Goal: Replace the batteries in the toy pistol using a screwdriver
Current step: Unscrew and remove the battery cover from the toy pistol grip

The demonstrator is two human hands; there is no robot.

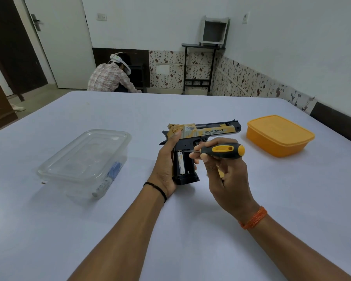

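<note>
holding the toy pistol (201,131) just above the white table (69,230), near its middle, barrel pointing right, grip downward and battery compartment uncovered. left hand (166,165) wrapping the back of the grip, thumb pressing up by the hammer. right hand (223,169) curling its fingers around the black and yellow screwdriver (223,151), shaft lying level with the tip reaching the top of the compartment. one battery (180,162) sitting upright in the left slot, the slot beside it looking dark. lying to the left, a clear lidded container (85,161); sitting to the right, an orange lidded box (280,136). beyond the table, a person in a checked shirt (109,78) crouching by the wall.
</note>
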